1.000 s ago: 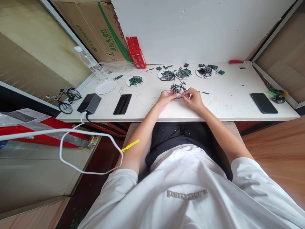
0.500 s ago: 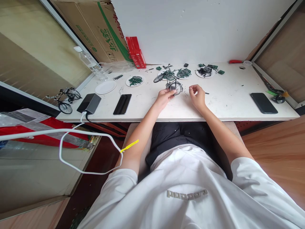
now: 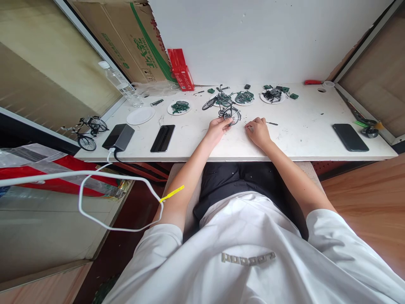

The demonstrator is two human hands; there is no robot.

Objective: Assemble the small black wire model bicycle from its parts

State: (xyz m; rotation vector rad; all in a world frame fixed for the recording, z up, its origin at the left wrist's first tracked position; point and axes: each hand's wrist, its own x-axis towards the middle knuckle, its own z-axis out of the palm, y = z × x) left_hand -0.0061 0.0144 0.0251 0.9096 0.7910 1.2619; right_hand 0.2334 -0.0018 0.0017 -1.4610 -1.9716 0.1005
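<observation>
A small black model bicycle [image 3: 230,114] is tilted over the white table [image 3: 196,143], its rear wheel gripped by the fingers of my left hand [image 3: 217,129]. Just right of it, my right hand [image 3: 258,131] rests low at the tabletop with its fingers curled together; whether anything tiny is between them is too small to tell. A thin dark piece [image 3: 272,123] lies beside my right hand. Behind the bicycle are white plates with green parts [image 3: 244,97] and black parts [image 3: 272,95].
At the left stand another model bicycle [image 3: 87,133], a dark box with a cable [image 3: 118,137] and a phone [image 3: 162,138]. A plate [image 3: 141,115], a bottle [image 3: 122,86] and a red box [image 3: 181,71] are farther back. Another phone [image 3: 350,137] lies right.
My right hand has moved left and down to the tabletop, its fingers now lower and closer together. The bicycle in my left hand has shifted slightly left.
</observation>
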